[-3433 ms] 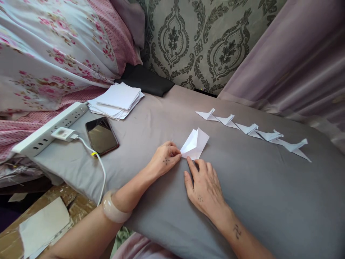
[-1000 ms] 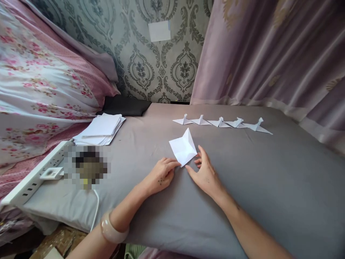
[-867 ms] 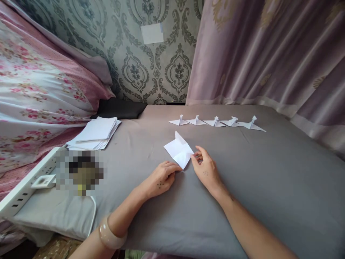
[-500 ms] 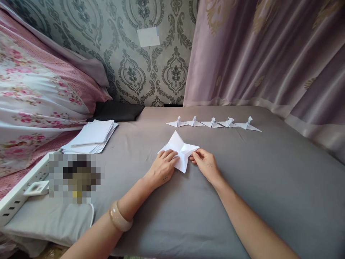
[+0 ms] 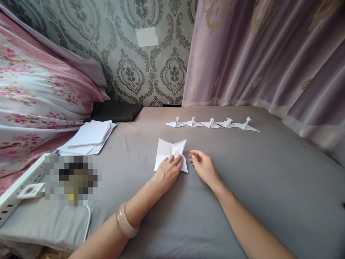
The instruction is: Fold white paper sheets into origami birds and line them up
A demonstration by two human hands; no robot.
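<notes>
A white square of folded paper (image 5: 164, 150) lies on the grey cloth in front of me, its creases raised and its corners pointed. My left hand (image 5: 169, 169) holds it down from above, fingers close together and pressed on its lower right part, covering some of the folds. A short gap to the right of the paper, my right hand (image 5: 203, 163) hovers with loosely curled fingers and nothing visible in them. Farther back stands a row of several white folded paper birds (image 5: 212, 124), wings touching or overlapping.
A stack of white paper (image 5: 90, 135) lies at the left, before a folded black cloth (image 5: 114, 111). Nearer me are a white power strip (image 5: 24, 183), a white plug (image 5: 31, 190) and a blurred-out object (image 5: 78, 180). A pink curtain (image 5: 229, 54) borders the right.
The paper has turned from a point-up star shape to lying nearly square to me. My right hand has let go of its right corner. My left hand has shifted right across it.
</notes>
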